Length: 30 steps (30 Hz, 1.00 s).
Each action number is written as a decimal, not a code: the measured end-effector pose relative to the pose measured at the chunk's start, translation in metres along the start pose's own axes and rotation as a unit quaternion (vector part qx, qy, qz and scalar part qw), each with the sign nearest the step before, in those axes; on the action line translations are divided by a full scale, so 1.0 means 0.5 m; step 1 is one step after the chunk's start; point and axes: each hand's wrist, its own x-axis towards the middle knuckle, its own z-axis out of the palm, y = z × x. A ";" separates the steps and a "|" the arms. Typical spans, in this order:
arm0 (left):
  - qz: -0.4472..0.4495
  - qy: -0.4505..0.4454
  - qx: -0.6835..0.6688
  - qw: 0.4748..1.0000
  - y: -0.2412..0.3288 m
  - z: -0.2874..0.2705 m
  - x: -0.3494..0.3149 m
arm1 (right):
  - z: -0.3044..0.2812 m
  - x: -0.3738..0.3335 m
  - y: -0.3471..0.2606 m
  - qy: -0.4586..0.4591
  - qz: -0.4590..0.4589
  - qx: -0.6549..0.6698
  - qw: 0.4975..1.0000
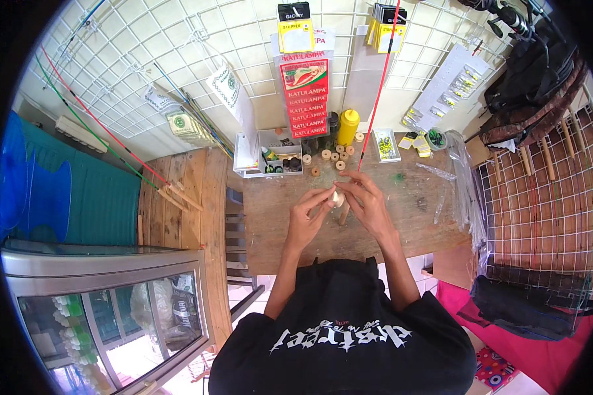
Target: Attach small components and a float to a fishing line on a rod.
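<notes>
My left hand (308,214) and my right hand (370,205) meet over the near middle of the wooden table (277,227). The fingertips of both are pinched around a small whitish piece (337,199), whose kind I cannot make out. A thin red fishing rod (379,99) slants down from the top and passes behind my right hand. Below the fingers shows a brown handle end (344,214), apparently the rod's. Whether my right hand touches the rod is hidden. Several round cork rings (336,157) lie just beyond my hands.
Behind the corks stand a yellow squeeze bottle (348,128) and a white divided box (270,170) of small bottles. A small white tray (387,146) and a green tub (435,138) sit to the right. Packets hang on the wire grid (237,39). A glass cabinet (112,270) is at lower left.
</notes>
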 end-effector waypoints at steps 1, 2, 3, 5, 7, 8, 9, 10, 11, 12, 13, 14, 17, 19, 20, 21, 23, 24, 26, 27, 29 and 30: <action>0.014 -0.008 0.055 0.998 -0.001 0.000 0.000 | 0.000 -0.001 0.000 0.009 -0.002 0.018 1.000; 0.013 -0.006 0.055 0.998 -0.004 0.000 -0.001 | -0.001 -0.005 0.004 0.007 -0.002 0.019 1.000; 0.030 -0.015 0.085 0.996 -0.009 0.000 -0.001 | -0.002 -0.008 0.009 0.010 0.005 0.028 1.000; 0.046 -0.023 0.115 0.992 -0.016 0.004 -0.002 | -0.001 -0.014 0.015 0.012 0.013 0.037 0.999; 0.067 -0.005 0.144 0.987 -0.020 0.010 -0.002 | 0.005 -0.019 0.022 0.168 0.005 -0.003 0.986; 0.066 -0.005 0.144 0.987 -0.019 0.011 -0.003 | 0.014 -0.025 0.032 0.168 0.006 -0.003 0.986; 0.029 -0.007 0.130 0.991 -0.018 0.018 0.001 | 0.026 -0.034 0.054 0.217 0.082 0.048 0.972; -0.009 -0.005 0.118 0.993 -0.012 0.020 0.003 | 0.035 -0.040 0.064 0.262 0.155 0.101 0.947; -0.009 -0.005 0.118 0.993 -0.019 0.022 0.003 | 0.037 -0.048 0.072 0.262 0.154 0.101 0.947; -0.017 0.014 0.080 0.997 -0.031 0.023 0.004 | 0.040 -0.055 0.075 0.203 0.197 0.196 0.939; -0.026 0.033 0.041 0.998 -0.041 0.024 0.005 | 0.041 -0.062 0.077 0.142 0.238 0.288 0.917; -0.026 0.033 0.041 0.998 -0.050 0.023 0.004 | 0.045 -0.069 0.078 0.142 0.238 0.288 0.917; -0.066 0.025 0.007 0.997 -0.051 0.024 0.008 | 0.045 -0.071 0.063 0.051 0.104 0.199 0.973; -0.099 0.014 0.007 0.995 -0.049 0.027 0.014 | 0.047 -0.075 0.067 0.046 0.118 0.206 0.970; -0.098 0.012 0.006 0.995 -0.046 0.029 0.016 | 0.047 -0.077 0.069 0.039 0.133 0.215 0.967; -0.099 0.006 0.017 0.995 -0.043 0.030 0.019 | 0.049 -0.079 0.071 0.039 0.132 0.215 0.967; -0.098 0.000 0.028 0.995 -0.041 0.033 0.026 | 0.051 -0.082 0.076 0.057 0.171 0.217 0.959; -0.105 -0.004 0.022 0.994 -0.042 0.036 0.028 | 0.053 -0.084 0.079 0.058 0.171 0.217 0.959; -0.112 -0.009 0.017 0.994 -0.041 0.038 0.033 | 0.058 -0.086 0.086 0.106 0.154 0.173 0.967; -0.120 -0.019 0.019 0.992 -0.038 0.040 0.037 | 0.059 -0.086 0.087 0.108 0.153 0.172 0.967; -0.127 -0.031 0.021 0.991 -0.037 0.045 0.046 | 0.058 -0.083 0.089 0.134 0.207 0.393 0.886; -0.117 -0.023 0.023 0.993 -0.038 0.046 0.050 | 0.057 -0.081 0.090 0.133 0.206 0.394 0.886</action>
